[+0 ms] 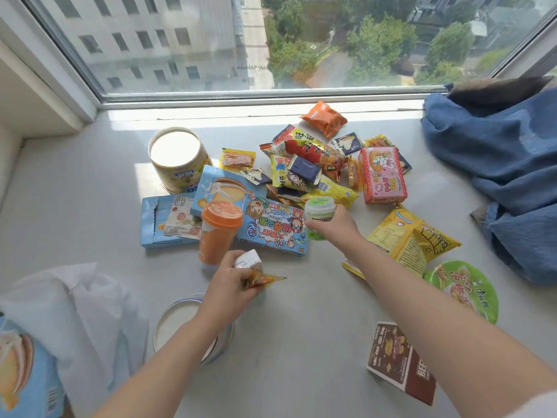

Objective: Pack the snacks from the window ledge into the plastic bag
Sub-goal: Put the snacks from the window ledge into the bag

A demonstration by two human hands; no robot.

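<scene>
Snacks lie scattered over the pale window ledge. My right hand grips a small green-lidded tub beside the blue cartoon box. My left hand holds small snack packets, one white and one orange-yellow, just in front of the orange cup drink. The white plastic bag sits crumpled at the lower left, with a blue cake box at its near side.
A cream tin stands at the back left, and a round white-lidded tin lies under my left forearm. Yellow chip bag, green bowl noodles and brown box lie right. Blue denim cloth fills the right side.
</scene>
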